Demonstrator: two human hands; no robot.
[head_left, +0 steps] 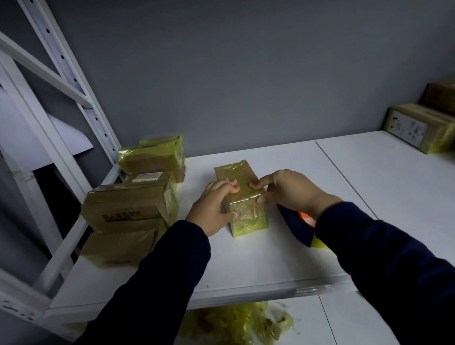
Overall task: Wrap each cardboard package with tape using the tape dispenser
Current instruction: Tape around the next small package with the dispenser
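A small cardboard package (246,210) covered in yellowish tape stands on the white shelf (253,264) in the middle. My left hand (212,204) grips its near left side, fingers over the top edge and thumb on the front face. My right hand (288,188) holds its right side, with fingertips pressing on the top and thumb at the front corner. The tape dispenser (303,227), dark blue with an orange part and a yellow strip of tape, lies on the shelf just right of the package, mostly hidden under my right wrist and sleeve.
Several taped cardboard packages (132,202) are stacked at the shelf's left end beside the white rack upright (84,106). More boxes (426,127) sit at the far right. A heap of crumpled yellow tape (236,329) lies on the surface below the shelf.
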